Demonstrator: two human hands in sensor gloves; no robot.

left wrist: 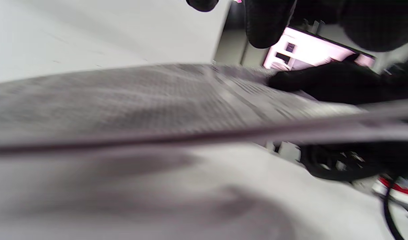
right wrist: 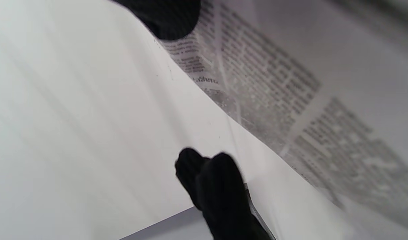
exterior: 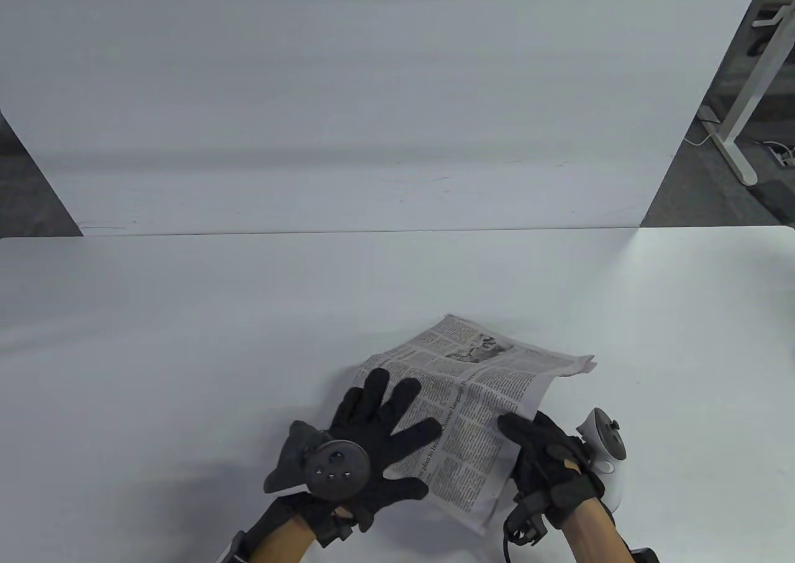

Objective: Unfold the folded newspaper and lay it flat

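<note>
lying near the front edge of the white table [exterior: 186, 314], right of centre: one folded newspaper [exterior: 472, 395], printed columns up, its far corner lifted slightly off the surface. left hand [exterior: 372, 439]: fingers spread wide, palm pressed flat on the paper's left part, dark round tracker on its back. right hand [exterior: 546, 457]: thumb on top of the paper's right edge, other fingers beneath, pinching that edge; white tracker beside it. right wrist view: newspaper [right wrist: 290, 100] raised above the tabletop, print blurred.
</note>
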